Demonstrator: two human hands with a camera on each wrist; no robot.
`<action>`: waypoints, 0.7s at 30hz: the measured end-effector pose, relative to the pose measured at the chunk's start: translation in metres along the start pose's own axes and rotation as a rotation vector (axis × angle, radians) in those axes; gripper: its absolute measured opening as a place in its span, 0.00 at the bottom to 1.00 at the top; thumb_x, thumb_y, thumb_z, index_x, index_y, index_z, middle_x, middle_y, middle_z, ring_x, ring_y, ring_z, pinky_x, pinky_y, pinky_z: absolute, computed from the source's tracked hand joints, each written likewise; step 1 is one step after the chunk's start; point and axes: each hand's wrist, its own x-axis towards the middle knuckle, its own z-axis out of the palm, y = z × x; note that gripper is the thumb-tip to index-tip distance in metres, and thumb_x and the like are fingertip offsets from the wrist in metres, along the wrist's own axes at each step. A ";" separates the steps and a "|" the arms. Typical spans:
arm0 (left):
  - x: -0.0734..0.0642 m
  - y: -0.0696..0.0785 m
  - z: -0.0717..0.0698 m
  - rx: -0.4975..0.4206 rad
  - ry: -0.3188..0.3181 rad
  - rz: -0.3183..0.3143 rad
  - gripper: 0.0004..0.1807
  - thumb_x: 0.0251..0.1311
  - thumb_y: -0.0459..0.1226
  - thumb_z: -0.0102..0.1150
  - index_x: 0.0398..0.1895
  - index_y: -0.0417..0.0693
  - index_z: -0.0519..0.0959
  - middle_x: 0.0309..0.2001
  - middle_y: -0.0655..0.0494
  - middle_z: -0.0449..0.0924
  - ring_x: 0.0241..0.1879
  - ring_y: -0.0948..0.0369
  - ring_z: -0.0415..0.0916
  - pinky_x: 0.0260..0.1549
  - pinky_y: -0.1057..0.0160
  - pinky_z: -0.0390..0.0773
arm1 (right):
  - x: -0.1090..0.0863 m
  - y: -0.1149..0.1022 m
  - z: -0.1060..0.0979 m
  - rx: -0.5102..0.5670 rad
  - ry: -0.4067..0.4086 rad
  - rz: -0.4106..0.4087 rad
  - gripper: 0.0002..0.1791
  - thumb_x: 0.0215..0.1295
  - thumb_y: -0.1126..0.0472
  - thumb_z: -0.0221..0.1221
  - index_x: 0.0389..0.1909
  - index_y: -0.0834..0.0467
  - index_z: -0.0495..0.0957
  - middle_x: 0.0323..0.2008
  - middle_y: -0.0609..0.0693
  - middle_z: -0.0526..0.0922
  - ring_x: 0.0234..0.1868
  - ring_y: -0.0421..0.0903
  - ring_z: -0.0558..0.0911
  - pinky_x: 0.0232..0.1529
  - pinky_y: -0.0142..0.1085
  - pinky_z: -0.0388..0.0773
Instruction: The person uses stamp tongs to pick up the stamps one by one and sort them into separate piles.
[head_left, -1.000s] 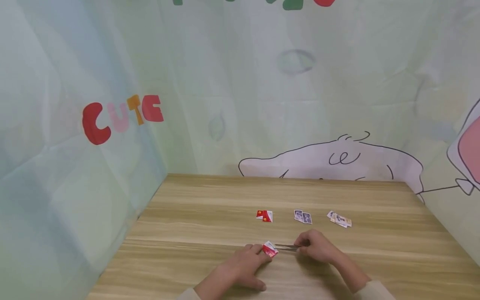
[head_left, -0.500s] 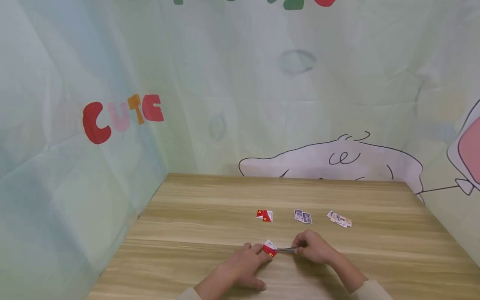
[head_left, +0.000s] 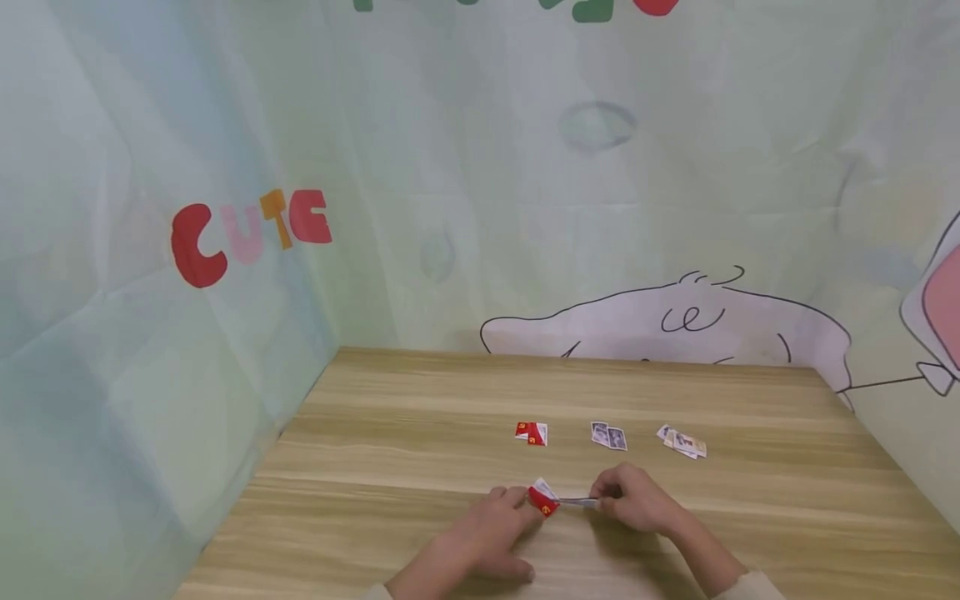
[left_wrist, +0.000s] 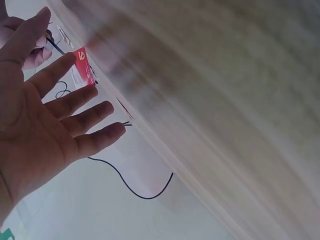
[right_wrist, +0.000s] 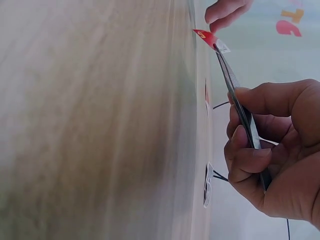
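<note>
My right hand point(head_left: 633, 498) holds metal tweezers point(head_left: 579, 502) between thumb and curled fingers. In the right wrist view the closed tips of the tweezers point(right_wrist: 231, 75) meet the edge of a small red-and-white stamp point(right_wrist: 209, 39) with a yellow emblem. That stamp point(head_left: 543, 502) is tilted, partly raised off the table. My left hand point(head_left: 487, 533) rests on the tabletop to the left, fingers extended. Its index fingertip is at the stamp's left side; in the left wrist view that fingertip overlaps the red stamp point(left_wrist: 83, 64), and contact is hard to tell.
On the wooden table point(head_left: 405, 458), farther back, lie an overlapping red-and-white stamp pair point(head_left: 532, 433), a grey stamp pair point(head_left: 608, 436) and a small pile of tan stamps point(head_left: 682, 442). A printed cloth backdrop point(head_left: 420, 167) surrounds the table's back and sides.
The tweezers' tips, apart a second ago, have come together on the stamp's right edge. The stamp has tilted and turned slightly. The left hand stays nearly still.
</note>
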 end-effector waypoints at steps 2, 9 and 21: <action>-0.001 -0.001 -0.001 -0.001 0.014 -0.007 0.32 0.41 0.54 0.69 0.53 0.57 0.76 0.58 0.54 0.68 0.53 0.56 0.67 0.49 0.56 0.71 | 0.000 -0.001 0.000 0.007 0.001 0.004 0.05 0.49 0.72 0.59 0.26 0.60 0.79 0.22 0.43 0.76 0.25 0.40 0.72 0.28 0.33 0.70; 0.002 -0.006 -0.004 -0.096 -0.007 -0.120 0.32 0.45 0.52 0.68 0.57 0.58 0.75 0.61 0.51 0.66 0.59 0.52 0.63 0.52 0.46 0.67 | 0.004 -0.001 0.001 0.024 0.044 0.002 0.06 0.48 0.75 0.56 0.26 0.63 0.79 0.22 0.44 0.75 0.24 0.40 0.71 0.26 0.33 0.70; 0.011 -0.022 0.000 -0.068 0.036 -0.157 0.32 0.45 0.53 0.67 0.57 0.56 0.75 0.61 0.50 0.66 0.60 0.50 0.62 0.52 0.45 0.67 | 0.019 0.005 0.004 0.027 0.088 0.030 0.06 0.49 0.74 0.56 0.27 0.64 0.80 0.22 0.45 0.76 0.25 0.43 0.71 0.27 0.33 0.70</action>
